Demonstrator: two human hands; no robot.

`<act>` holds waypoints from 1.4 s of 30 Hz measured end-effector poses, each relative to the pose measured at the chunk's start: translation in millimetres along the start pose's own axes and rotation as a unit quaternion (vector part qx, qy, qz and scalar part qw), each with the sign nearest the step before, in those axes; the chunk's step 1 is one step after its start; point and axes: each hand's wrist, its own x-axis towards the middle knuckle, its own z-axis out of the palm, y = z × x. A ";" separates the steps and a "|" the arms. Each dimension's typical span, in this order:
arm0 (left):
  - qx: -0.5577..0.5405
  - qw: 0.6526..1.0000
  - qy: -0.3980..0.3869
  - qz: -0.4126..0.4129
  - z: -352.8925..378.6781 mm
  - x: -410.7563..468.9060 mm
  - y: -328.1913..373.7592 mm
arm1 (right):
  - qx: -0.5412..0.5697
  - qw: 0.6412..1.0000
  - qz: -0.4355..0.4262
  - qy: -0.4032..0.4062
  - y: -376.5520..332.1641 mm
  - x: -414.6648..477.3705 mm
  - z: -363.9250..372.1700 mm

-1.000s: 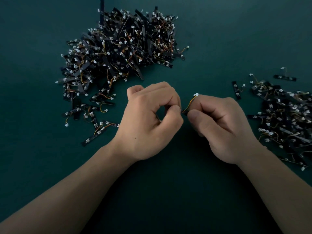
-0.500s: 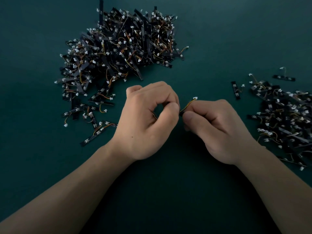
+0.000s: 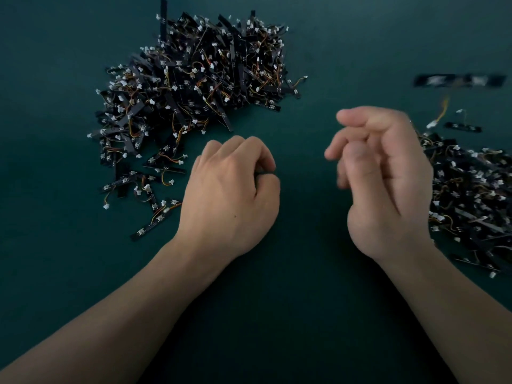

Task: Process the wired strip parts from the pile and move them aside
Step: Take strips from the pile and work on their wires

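Big pile: a heap of wired strip parts lies on the far left of the table. The parts are thin black strips with orange and yellow wires and tiny white plugs. They are all mixed up.

Loose ones: a few strips have spread out from the near side of the big pile. One loose strip lies just left of the left wrist.

Left hand: it sits low over the table, near the middle, just right of the loose ones. The back of the hand faces up. Its fingers are curled in and the thumb is tucked against the first finger. I cannot tell if it holds anything (there is only a dark spot between thumb and finger).

Right hand: it is right of the left hand and apart from it. Its fingers are loose and a bit spread. It holds nothing. The fingertips look smeary.

Blurred strip: one strip part is far right, beyond the right hand and not touching it. It is very smeary. A yellow wire hangs from it down to a white plug.

Side pile: more strip parts lie in a flatter heap at the right edge, partly behind the right hand.
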 end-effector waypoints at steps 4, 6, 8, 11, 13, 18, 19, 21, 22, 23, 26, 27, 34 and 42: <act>-0.021 0.998 -0.008 0.061 2.7 -0.8 -2.7 | -0.041 0.997 0.046 -0.044 2.1 -0.1 1.4; -0.029 0.996 0.012 0.079 4.8 -2.2 -3.0 | -0.084 0.992 0.050 -0.081 2.6 0.8 2.7; 0.016 0.996 0.057 0.063 4.9 -2.9 -2.4 | -0.098 0.989 0.063 -0.096 1.9 2.1 3.6; 0.127 0.990 0.037 0.045 5.6 -3.8 -4.5 | -0.105 0.986 0.086 -0.103 1.4 1.7 3.6; 0.158 0.986 0.015 0.057 7.2 -3.7 -8.3 | -0.111 0.984 0.093 -0.107 1.8 1.7 3.7; 0.084 0.991 0.048 0.095 5.6 -2.1 -9.1 | -0.113 0.982 0.112 -0.105 2.7 2.1 4.8; 0.064 0.991 0.062 0.100 5.6 -2.0 -8.7 | -0.106 0.982 0.118 -0.103 2.8 2.0 4.5; 0.017 0.990 0.082 0.117 5.9 -2.0 -6.6 | -0.089 0.982 0.129 -0.106 1.8 2.4 4.1; -0.013 0.988 0.086 0.126 6.3 -2.3 -5.2 | -0.081 0.982 0.131 -0.111 1.2 2.5 4.0; -0.043 0.986 0.088 0.135 6.6 -2.3 -4.3 | -0.076 0.981 0.129 -0.119 0.3 2.7 3.8; -0.105 0.977 0.100 0.155 7.6 -2.4 -4.4 | -0.076 0.979 0.111 -0.152 -1.9 3.1 3.0; -0.125 0.975 0.097 0.159 8.0 -2.1 -4.9 | -0.079 0.979 0.104 -0.156 -2.4 3.0 2.9; -0.214 0.960 0.094 0.153 8.3 -0.6 -5.0 | -0.096 0.980 0.107 -0.138 -4.2 2.1 2.7; -0.220 0.963 0.111 0.111 3.3 2.5 -6.8 | -0.087 0.983 0.098 -0.125 -4.8 0.8 4.1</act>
